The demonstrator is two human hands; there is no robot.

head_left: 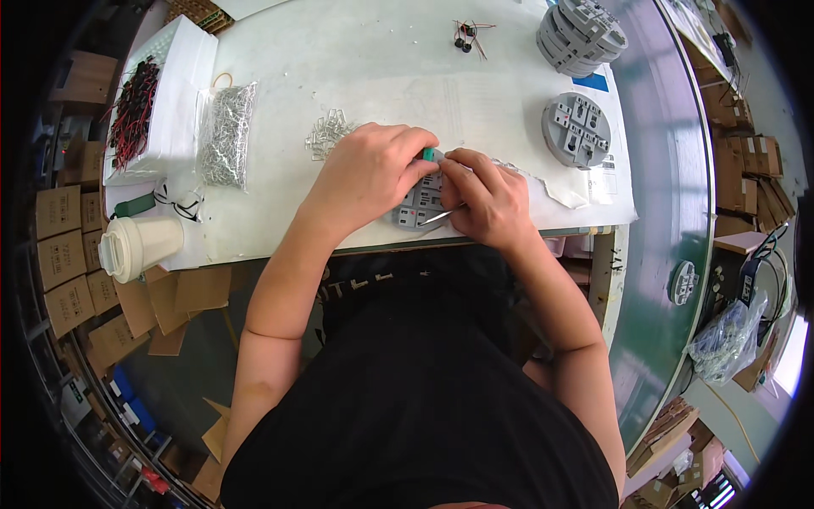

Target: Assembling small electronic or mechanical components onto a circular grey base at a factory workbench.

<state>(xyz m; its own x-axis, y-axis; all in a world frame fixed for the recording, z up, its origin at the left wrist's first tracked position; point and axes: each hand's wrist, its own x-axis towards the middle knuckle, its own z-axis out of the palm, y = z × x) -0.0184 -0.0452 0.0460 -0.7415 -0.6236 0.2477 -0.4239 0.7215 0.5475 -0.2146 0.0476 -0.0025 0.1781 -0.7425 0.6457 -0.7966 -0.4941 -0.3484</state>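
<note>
Both my hands meet over a grey round compartmented holder (413, 212) at the table's front edge, and they cover much of it. The fingers of my left hand (365, 174) are closed in a pinch around a small green piece (429, 154). Against it, a small grey part shows by the fingertips of my right hand (490, 197). My right hand is curled around a thin pointed metal tool (441, 217), whose tip reaches over the holder; its upper part is hidden in the palm. Just beyond my left hand lies a heap of bent metal clips (326, 134).
A clear bag of metal pieces (227, 136) and a white foam box (170, 110) of red-black wired parts stand left, with a cream lidded cup (142, 246). Right are another round holder (577, 130) and a stack of them (582, 38). Small wired parts (466, 36) lie far back.
</note>
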